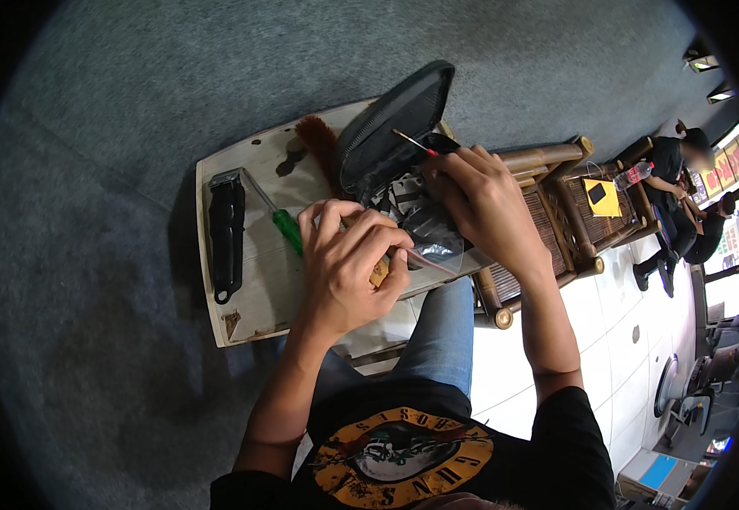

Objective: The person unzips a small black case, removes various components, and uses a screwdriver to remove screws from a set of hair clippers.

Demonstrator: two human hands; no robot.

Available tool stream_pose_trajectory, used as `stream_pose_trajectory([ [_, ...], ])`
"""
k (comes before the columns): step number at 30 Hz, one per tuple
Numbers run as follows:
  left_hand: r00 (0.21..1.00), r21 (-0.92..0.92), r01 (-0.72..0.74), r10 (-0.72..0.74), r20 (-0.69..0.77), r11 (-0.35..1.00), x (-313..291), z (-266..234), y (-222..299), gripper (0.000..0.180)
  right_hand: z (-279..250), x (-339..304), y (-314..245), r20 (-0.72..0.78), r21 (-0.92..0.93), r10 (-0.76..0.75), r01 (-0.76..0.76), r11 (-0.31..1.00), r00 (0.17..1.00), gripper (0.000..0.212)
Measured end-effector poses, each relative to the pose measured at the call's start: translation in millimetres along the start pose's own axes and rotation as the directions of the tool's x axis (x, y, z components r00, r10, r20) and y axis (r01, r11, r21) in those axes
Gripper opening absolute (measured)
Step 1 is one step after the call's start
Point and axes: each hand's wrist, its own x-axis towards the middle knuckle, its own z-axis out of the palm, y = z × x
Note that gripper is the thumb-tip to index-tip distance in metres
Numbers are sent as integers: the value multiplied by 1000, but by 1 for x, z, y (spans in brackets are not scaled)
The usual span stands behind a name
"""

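Shirt (407, 459) nearest. Left grip (345, 268) pinches bag (446, 251); right grip (490, 200) holds driver (430, 151). Best keep tip clear of plastic.

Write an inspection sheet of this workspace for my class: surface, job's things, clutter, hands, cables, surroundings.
Surface: pale tabletop, stained.
Job's things: open black case, clear plastic bag, slim tool.
Clutter: black clipper, green-handled screwdriver, brown brush.
Hands: left hand curled near the case, grip unclear; right hand holds the slim tool by the case.
Cables: none made out; case interior partly hidden.
Surroundings: bamboo seating, yellow item, bottle, two people.
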Motion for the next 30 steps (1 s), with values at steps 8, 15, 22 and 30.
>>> stream_pose_trajectory([
  [8,991,-16,98,-99,-87,995,2,6,-4,8,4,-9,8,-78,150,-15,26,988,997,22],
  [15,968,-105,181,-196,-157,978,3,8,-3,8,-14,-26,11,54,251,-173,154,956,983,37],
  [22,930,-224,282,-323,-175,933,-5,9,-7,37,-3,-22,-4,-51,388,140,-109,915,989,24],
  [30,967,-157,226,-240,-81,961,4,2,-2,33,-7,-22,-15,160,814,409,-354,460,898,36],
])
